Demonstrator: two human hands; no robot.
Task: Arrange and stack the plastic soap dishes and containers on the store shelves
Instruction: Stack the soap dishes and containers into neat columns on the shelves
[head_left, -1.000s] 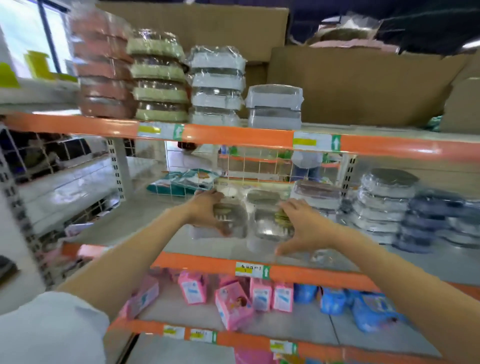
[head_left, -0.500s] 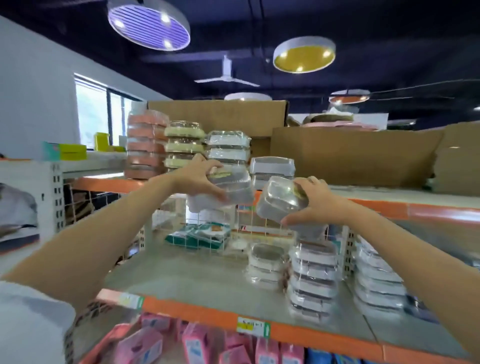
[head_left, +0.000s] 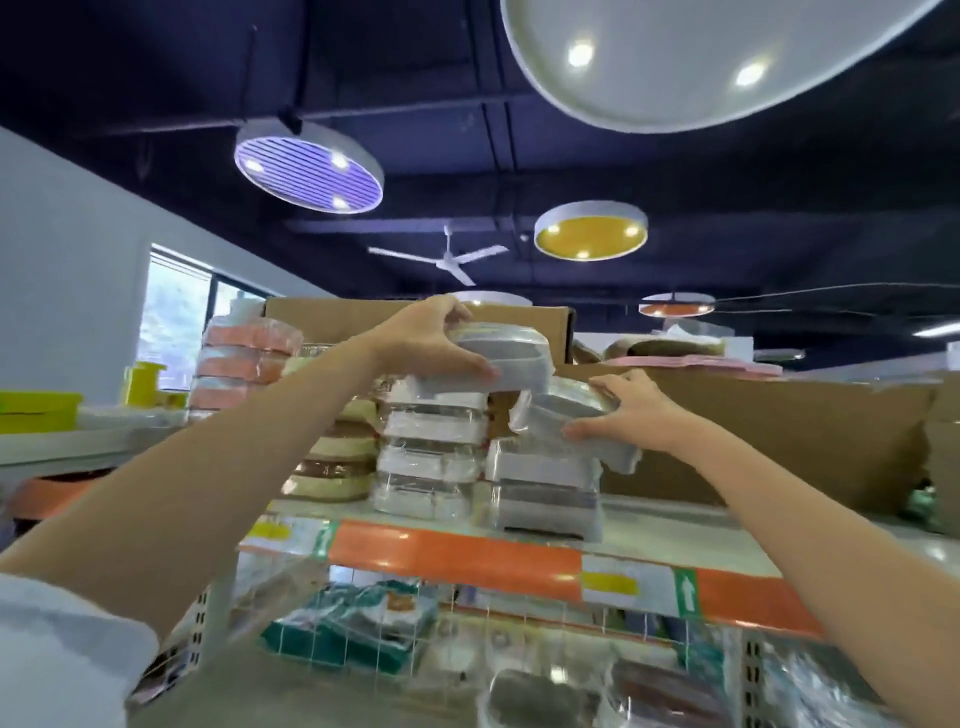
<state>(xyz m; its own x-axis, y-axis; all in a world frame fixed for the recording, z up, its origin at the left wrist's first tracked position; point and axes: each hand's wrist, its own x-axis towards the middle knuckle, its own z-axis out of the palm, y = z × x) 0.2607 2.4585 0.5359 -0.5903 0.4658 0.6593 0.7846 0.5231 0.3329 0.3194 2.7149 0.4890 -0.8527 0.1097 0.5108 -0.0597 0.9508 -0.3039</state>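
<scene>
left hand grips grey dish, raised from lower shelf to white stack | right hand grips second dish beside stack | placing next

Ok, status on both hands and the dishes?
Left hand grips grey dish over white stack. Right hand grips second dish on grey stack. Nothing blocking.
</scene>
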